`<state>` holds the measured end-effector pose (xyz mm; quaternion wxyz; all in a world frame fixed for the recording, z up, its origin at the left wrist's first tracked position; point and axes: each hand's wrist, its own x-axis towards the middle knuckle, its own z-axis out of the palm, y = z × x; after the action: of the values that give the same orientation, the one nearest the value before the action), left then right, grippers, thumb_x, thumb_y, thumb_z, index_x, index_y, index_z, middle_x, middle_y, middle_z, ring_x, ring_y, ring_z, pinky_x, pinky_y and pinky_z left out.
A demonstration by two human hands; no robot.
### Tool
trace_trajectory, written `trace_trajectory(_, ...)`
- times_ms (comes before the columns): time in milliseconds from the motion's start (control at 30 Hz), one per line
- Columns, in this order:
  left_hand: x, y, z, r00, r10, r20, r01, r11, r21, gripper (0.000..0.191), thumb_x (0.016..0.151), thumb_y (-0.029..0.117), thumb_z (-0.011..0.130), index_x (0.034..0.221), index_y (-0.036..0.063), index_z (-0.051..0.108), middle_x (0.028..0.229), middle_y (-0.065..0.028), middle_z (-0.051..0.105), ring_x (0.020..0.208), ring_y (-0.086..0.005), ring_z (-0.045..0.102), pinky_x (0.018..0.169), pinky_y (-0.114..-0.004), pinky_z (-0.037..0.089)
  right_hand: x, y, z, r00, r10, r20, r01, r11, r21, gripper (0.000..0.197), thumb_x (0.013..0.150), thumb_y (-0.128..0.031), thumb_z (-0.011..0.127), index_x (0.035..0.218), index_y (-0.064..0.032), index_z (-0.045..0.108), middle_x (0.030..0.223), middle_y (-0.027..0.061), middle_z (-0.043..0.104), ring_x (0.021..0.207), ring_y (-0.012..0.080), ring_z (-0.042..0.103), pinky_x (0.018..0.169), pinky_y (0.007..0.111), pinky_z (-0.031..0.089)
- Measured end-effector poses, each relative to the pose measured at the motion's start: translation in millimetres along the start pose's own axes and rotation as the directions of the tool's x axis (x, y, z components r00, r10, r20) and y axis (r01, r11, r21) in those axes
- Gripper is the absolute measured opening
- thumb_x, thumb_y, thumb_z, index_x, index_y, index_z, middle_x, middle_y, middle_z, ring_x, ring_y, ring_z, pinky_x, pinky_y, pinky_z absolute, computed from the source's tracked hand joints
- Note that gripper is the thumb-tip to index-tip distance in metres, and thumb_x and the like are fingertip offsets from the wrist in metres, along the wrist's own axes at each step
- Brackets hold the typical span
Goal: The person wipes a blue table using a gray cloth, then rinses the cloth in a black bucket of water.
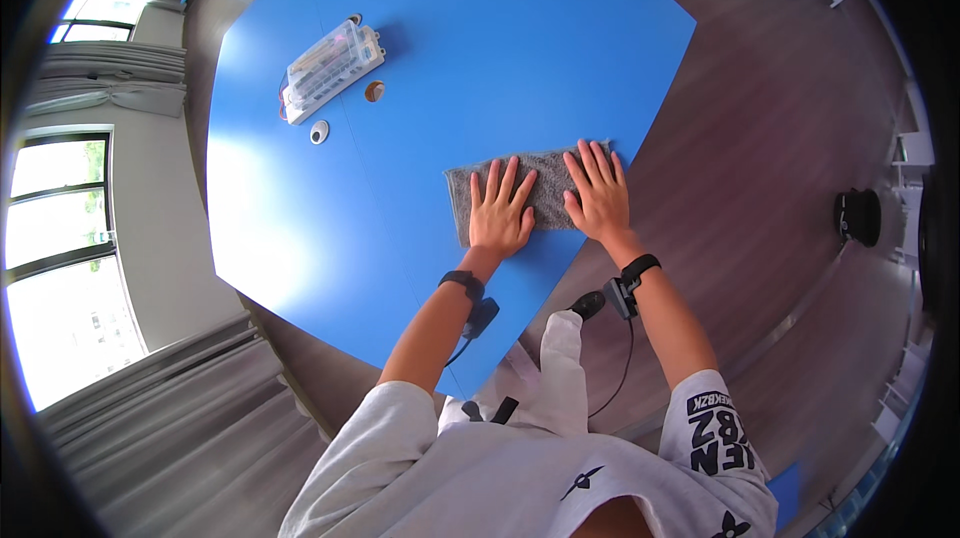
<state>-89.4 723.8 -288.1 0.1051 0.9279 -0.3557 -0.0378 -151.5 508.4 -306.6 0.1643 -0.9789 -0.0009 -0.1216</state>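
Note:
A grey cloth (550, 193) lies flat near the right edge of a blue tabletop (480, 65). My left hand (501, 217) rests palm down on its left part, fingers spread and pointing away from me. Palm down on the right end of the cloth lies my right hand (600, 196), its fingers apart too, close to the table's edge. Neither hand grips the cloth. Each wrist wears a black strap with a small device and a cable.
Towards the far left of the table stands a clear plastic case (328, 61) on a white power strip (337, 91). Near it are a cable hole (375, 91) and a round grommet cover (319, 132). A black object (857, 217) stands on the floor at right.

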Motion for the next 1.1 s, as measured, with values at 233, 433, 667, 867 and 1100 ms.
trace_trajectory(233,88,13,18,1.000,0.010,-0.028,-0.010,1.000,0.008,0.065,0.097,0.037,0.051,0.159,0.0263,0.038,0.169,-0.0096,0.027,0.156,-0.0362,0.022,0.124,-0.064,0.015,53,80,1,0.998,-0.047,0.038,0.051,0.992,-0.114,0.061,0.096,-0.034,0.055,0.153,-0.0140,0.048,0.165,0.0129,0.036,0.152,0.0320,0.033,0.124,0.055,0.023)
trace_trajectory(433,126,9,12,0.999,-0.043,0.007,0.043,0.998,0.040,0.065,0.097,0.039,0.049,0.160,0.0298,0.035,0.170,-0.0066,0.025,0.158,-0.0329,0.019,0.126,-0.062,0.013,92,104,0,0.989,-0.098,0.109,0.109,0.989,-0.102,0.065,0.097,-0.036,0.053,0.156,-0.0115,0.043,0.165,0.0148,0.034,0.153,0.0322,0.031,0.125,0.054,0.021)
trace_trajectory(667,216,0,22,0.979,-0.192,-0.071,0.194,0.981,0.023,0.065,0.095,0.037,0.050,0.158,0.0256,0.039,0.169,-0.0095,0.027,0.157,-0.0340,0.021,0.125,-0.063,0.014,184,148,21,0.979,-0.158,0.130,0.168,0.983,-0.075,0.065,0.096,-0.035,0.053,0.155,-0.0098,0.044,0.166,0.0168,0.032,0.155,0.0333,0.027,0.125,0.054,0.020)
trace_trajectory(867,313,-21,27,0.959,-0.267,-0.094,0.267,0.964,-0.012,0.066,0.094,0.035,0.049,0.158,0.0214,0.040,0.169,-0.0100,0.027,0.157,-0.0354,0.019,0.125,-0.064,0.012,280,182,49,0.961,-0.226,0.159,0.238,0.969,-0.063,0.062,0.093,-0.031,0.055,0.148,-0.0038,0.050,0.165,0.0181,0.033,0.154,0.0346,0.028,0.125,0.055,0.020)
trace_trajectory(1100,411,-30,38,0.915,-0.397,-0.066,0.398,0.917,0.004,0.067,0.097,0.040,0.044,0.161,0.0213,0.036,0.170,-0.0101,0.025,0.158,-0.0350,0.017,0.126,-0.064,0.009,391,242,66,0.918,-0.329,0.220,0.343,0.939,-0.029,0.064,0.093,-0.032,0.053,0.151,-0.0044,0.048,0.166,0.0178,0.031,0.154,0.0345,0.026,0.125,0.056,0.019)
